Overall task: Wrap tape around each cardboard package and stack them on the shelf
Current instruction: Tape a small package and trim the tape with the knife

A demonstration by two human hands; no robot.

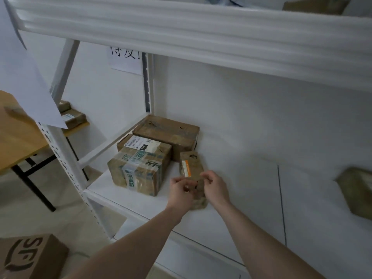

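I see the white metal shelf (141,206) filling most of the view, its board low enough that I reach in from the near edge. Three packages sit on it, pushed toward the far left corner, I judge to leave room on the right for more. The biggest, a flat brown box (167,131), lies farthest back against the wall. In front of it stands the taped box (138,168) with its shipping label up, touching the flat one so the pile stays tight. Just right of that lies the slim package (192,168), long side running near to far, parked beside the taped box.

My left hand (181,193) and right hand (214,189) meet at its near end. The fingers of both are curled and appear to pinch that end; whether they grip cardboard or a tape tail I cannot tell. I judge I am squaring it into line.
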